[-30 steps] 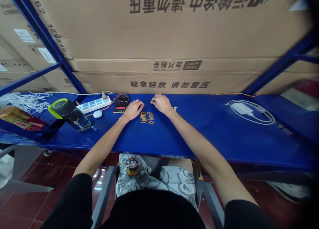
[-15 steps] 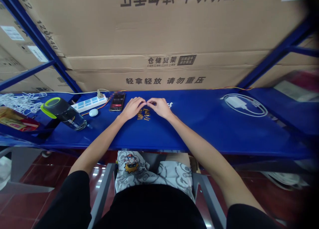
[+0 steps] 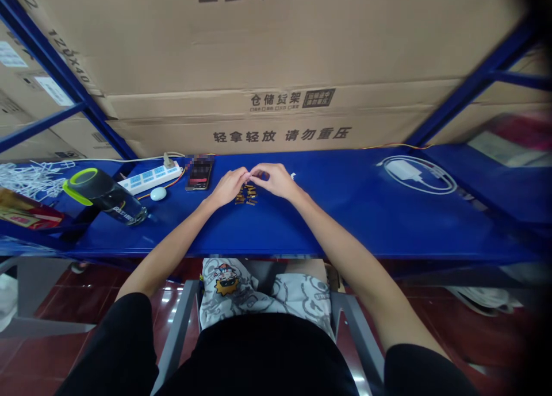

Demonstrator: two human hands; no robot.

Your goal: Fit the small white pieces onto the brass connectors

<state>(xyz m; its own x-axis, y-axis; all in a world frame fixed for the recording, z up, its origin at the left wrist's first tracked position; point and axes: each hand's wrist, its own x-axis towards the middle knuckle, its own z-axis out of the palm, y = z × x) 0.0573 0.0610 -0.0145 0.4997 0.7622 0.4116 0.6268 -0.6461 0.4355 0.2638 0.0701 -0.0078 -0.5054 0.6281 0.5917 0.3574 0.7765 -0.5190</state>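
My left hand (image 3: 230, 187) and my right hand (image 3: 276, 180) meet fingertip to fingertip above the blue shelf top. Both are closed in a pinch, and whatever lies between the fingertips is too small and hidden to make out. Just below them, several small brass-coloured pieces (image 3: 246, 196) lie in a loose group on the blue surface, partly covered by my fingers. Some small white pieces (image 3: 292, 176) show at the far side of my right hand, mostly hidden behind it.
Left of my hands lie a phone (image 3: 200, 173), a white power strip (image 3: 150, 179), a small white oval object (image 3: 158, 193) and a tilted dark water bottle (image 3: 110, 198). A white charger with coiled cable (image 3: 403, 170) lies to the right. A cardboard box (image 3: 276, 51) stands behind.
My fingertips have come together, the right hand shifting slightly left over the brass-coloured pieces. The whole view has shifted a little.
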